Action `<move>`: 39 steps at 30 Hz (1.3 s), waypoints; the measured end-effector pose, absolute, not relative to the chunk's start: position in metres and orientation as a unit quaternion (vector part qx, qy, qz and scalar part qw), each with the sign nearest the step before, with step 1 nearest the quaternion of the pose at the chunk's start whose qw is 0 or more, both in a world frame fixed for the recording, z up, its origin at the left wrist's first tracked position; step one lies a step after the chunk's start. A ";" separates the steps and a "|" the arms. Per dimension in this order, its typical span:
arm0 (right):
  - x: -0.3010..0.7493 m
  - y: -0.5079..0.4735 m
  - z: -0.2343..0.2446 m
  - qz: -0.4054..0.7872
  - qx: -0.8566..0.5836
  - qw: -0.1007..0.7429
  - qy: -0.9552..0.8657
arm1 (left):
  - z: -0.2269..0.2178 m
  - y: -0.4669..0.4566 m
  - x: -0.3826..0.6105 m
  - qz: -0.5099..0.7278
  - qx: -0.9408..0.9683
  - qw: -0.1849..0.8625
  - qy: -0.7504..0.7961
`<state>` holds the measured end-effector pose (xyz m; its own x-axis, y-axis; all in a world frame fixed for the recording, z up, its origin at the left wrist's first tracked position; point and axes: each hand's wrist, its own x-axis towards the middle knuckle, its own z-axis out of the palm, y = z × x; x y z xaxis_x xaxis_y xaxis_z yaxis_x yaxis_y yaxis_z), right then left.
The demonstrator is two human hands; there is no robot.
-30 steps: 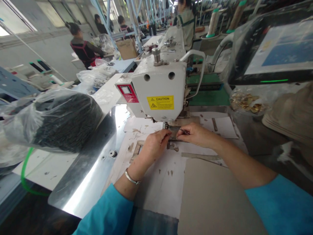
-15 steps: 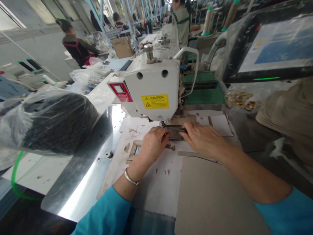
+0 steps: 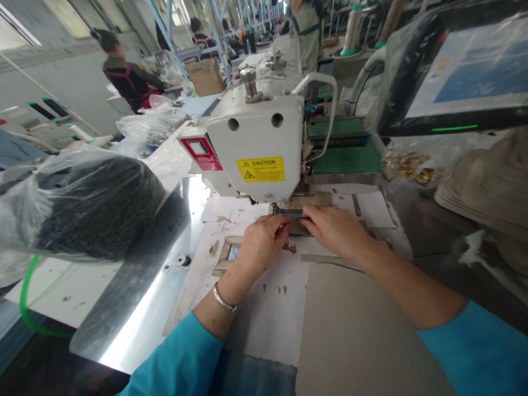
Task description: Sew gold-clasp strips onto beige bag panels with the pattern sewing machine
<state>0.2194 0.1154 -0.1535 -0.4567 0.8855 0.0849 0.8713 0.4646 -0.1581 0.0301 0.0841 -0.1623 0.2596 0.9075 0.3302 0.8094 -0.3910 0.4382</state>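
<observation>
My left hand [image 3: 262, 245] is closed in a pinch at the front of a metal plate [image 3: 300, 229] below the head of the white sewing machine [image 3: 256, 137]. Close on its right, my right hand [image 3: 338, 230] is also pinched, its fingertips at a dark slotted frame [image 3: 289, 210] on that plate. Whatever the fingers grip is hidden or too small to name. A flat grey-beige panel [image 3: 358, 330] lies in front of my right wrist. Beside my left wrist is a small beige rectangular frame [image 3: 223, 258].
A clear bag [image 3: 94, 206] of black material stands at left, by a shiny metal plate [image 3: 140, 286]. A plastic-wrapped screen [image 3: 474, 77] overhangs the right side, above a bag of gold-coloured pieces [image 3: 412, 165] and stacked beige panels [image 3: 490, 187]. Several people work farther back.
My right hand has shifted left along the slotted frame, closer to my left hand. My left hand has moved only slightly to the right. The view has shifted a little.
</observation>
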 end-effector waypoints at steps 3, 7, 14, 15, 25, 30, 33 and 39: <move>0.223 0.132 -0.162 0.234 -0.552 0.179 -0.780 | -0.165 0.087 0.028 0.249 0.751 0.069 0.608; 0.214 0.148 -0.156 0.497 -0.573 0.275 -0.591 | -0.169 0.093 0.027 0.231 0.700 0.022 0.676; 0.177 0.162 -0.152 0.588 -0.567 0.293 -0.496 | -0.172 0.098 0.030 0.193 0.683 0.000 0.705; 0.174 0.163 -0.155 0.581 -0.568 0.296 -0.502 | -0.172 0.099 0.031 0.186 0.684 0.000 0.705; 0.171 0.169 -0.173 0.554 -0.545 0.318 -0.543 | -0.176 0.105 0.033 0.188 0.692 -0.014 0.697; 0.171 0.170 -0.175 0.546 -0.542 0.322 -0.551 | -0.176 0.105 0.033 0.188 0.700 -0.012 0.689; 0.172 0.171 -0.178 0.546 -0.541 0.320 -0.554 | -0.176 0.105 0.033 0.181 0.702 -0.008 0.688; 0.173 0.172 -0.180 0.551 -0.542 0.318 -0.550 | -0.176 0.105 0.033 0.185 0.706 -0.009 0.684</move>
<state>0.1731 0.1723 -0.1796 -0.2108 0.9458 -0.2472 0.2458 -0.1935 -0.9498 0.0327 0.1054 -0.1763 -0.0026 0.9621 0.2727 0.9685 -0.0655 0.2402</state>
